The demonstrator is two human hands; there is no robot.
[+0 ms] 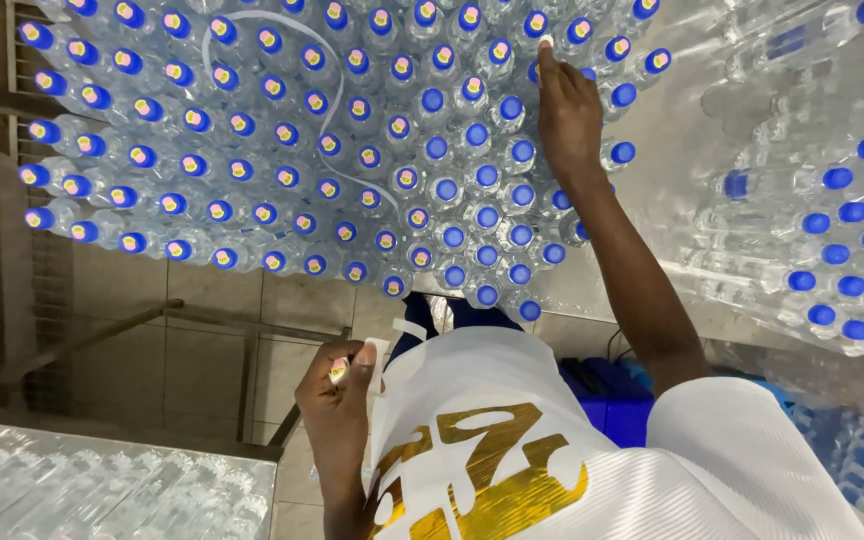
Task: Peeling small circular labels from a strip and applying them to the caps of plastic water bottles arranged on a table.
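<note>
The person leans over a wide block of clear plastic bottles with blue screw caps (pixel 352 150), packed upright in tight rows, and everything here sits around that block. The right hand (pixel 567 115) stretches out across its far right part, fingers together and extended, one fingertip pressing down on a cap near the block's far edge; it grips nothing that I can see. Many caps toward the block's left carry small round yellow-and-pink stickers (pixel 242 123), while those nearer the reaching arm are plain blue. The left hand (pixel 337 395) hangs back from the block's near edge, against the white shirt, closed loosely around a strip of white backing paper (pixel 377 365) with a sticker showing by the thumb. Right of the block, more clear bottles in shrink-wrapped packs (pixel 832 220) lie stacked.
</note>
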